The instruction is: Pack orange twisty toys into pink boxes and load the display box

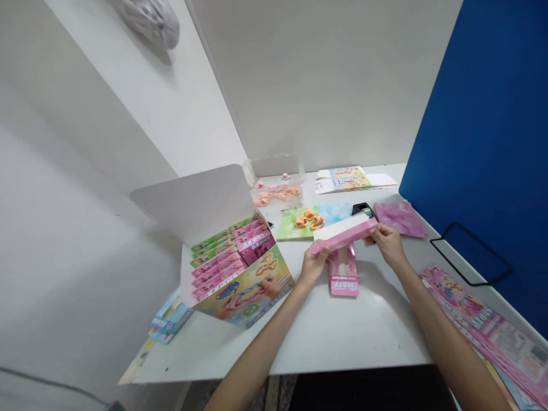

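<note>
Between my two hands stretches a pink and white cardboard carton (346, 234), held tilted over the table. My left hand (314, 264) grips its near left end, and my right hand (389, 244) pinches its right end. Just below the carton, another pink box (344, 287) with a pale window lies on the table, partly covered by the held one. Behind them, a twisted orange and white toy (310, 220) rests on a green and blue card (287, 224). A black tape dispenser (363, 209) stands behind the held carton, partly hidden.
To the left, an open display box (248, 291) contains rows of pink and green boxes. A clear plastic bin (274, 165) holds pink and orange pieces. Printed sheets (349, 178) lie at the back, pink cards (400, 219) and flat pink cartons (483, 331) at right, blue packs (170, 319) at left.
</note>
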The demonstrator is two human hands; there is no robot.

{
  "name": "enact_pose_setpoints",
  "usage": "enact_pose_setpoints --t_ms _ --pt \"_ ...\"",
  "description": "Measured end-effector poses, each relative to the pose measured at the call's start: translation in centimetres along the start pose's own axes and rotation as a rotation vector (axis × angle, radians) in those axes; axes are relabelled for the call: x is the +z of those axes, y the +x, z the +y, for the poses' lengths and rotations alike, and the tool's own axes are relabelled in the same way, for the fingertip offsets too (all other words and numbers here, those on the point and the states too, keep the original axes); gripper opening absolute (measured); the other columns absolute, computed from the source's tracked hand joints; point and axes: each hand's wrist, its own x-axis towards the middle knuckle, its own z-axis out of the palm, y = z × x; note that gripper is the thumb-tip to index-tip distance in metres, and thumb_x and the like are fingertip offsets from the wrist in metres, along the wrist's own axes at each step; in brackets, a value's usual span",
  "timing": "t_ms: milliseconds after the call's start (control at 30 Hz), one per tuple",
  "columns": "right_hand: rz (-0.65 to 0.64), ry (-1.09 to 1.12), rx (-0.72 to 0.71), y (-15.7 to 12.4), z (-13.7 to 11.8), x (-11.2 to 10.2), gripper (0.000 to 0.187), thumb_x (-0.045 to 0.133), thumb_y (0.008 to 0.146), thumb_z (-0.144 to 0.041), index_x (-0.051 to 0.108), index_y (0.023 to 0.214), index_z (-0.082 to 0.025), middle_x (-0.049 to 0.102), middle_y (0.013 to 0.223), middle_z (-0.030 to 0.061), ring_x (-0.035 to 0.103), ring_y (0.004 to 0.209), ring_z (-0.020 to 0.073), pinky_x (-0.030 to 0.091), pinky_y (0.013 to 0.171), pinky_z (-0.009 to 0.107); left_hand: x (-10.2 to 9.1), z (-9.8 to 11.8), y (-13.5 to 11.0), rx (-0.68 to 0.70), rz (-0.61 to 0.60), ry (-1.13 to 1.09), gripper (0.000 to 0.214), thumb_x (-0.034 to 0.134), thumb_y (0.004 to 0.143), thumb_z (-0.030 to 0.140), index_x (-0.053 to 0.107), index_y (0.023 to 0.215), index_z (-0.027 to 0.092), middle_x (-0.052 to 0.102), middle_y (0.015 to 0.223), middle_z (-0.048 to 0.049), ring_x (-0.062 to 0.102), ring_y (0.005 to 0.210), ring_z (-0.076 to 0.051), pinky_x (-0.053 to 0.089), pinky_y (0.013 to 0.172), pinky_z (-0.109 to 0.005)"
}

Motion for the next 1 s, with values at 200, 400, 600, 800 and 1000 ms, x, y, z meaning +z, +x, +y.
enact_pose_setpoints --t_ms 200,400,600,800,1000 --pt "0.046 -0.040 0.002 -0.5 0.1 0.9 0.046 0.072 0.072 -0.057 0.054 0.051 -0.020 0.056 0.048 -0.0006 0.049 0.047 0.0121 0.043 0.048 0.026 -0.1 0.0 -0.2 0.016 0.128 0.064 0.061 0.064 0.068 0.073 0.063 0.066 0.012 0.061 0.052 -0.0028 0.054 0.047 -0.012 0.043 0.050 -0.024" --pt "-0.076 0.018 0.091 -0.8 -0.7 0.9 0.063 0.074 0.073 -0.048 0.055 0.128 -0.023 0.055 0.049 -0.0085 0.050 0.042 0.0126 0.045 0.046 0.026 0.0 0.8 -0.5 0.007 0.146 0.009 0.081 0.070 0.065 0.070 0.063 0.120 0.011 0.060 0.052 0.0018 0.048 0.039 -0.008 0.037 0.042 -0.020" --pt "-0.167 0.144 0.175 -0.6 -0.9 0.7 0.094 0.062 0.072 -0.074 0.036 0.146 -0.022 0.056 0.051 -0.0062 0.055 0.045 0.0162 0.046 0.048 0.028 -0.1 1.6 -0.4 -0.004 0.172 -0.109 0.095 0.078 0.060 0.065 0.052 0.136 0.014 0.060 0.057 0.0028 0.047 0.040 -0.007 0.034 0.037 -0.018" --pt "-0.182 0.235 0.377 -0.6 -1.3 0.6 0.076 0.049 0.079 -0.076 0.056 0.131 -0.021 0.061 0.059 -0.0015 0.056 0.047 0.0155 0.043 0.044 0.025 -0.4 2.6 -1.0 -0.096 -0.181 -0.305 0.100 0.070 0.059 0.076 0.051 0.137 0.016 0.053 0.050 0.0050 0.040 0.035 -0.006 0.033 0.037 -0.018" --pt "-0.570 0.350 0.546 -2.1 -1.6 1.5 0.055 0.077 0.071 -0.051 0.066 0.115 -0.021 0.071 0.081 0.0023 0.065 0.065 0.0152 0.050 0.057 0.024 -0.1 2.7 -2.1 -0.218 -0.442 -0.246 0.093 0.075 0.055 0.073 0.057 0.129 0.019 0.064 0.063 -0.0022 0.052 0.043 -0.011 0.041 0.042 -0.022"
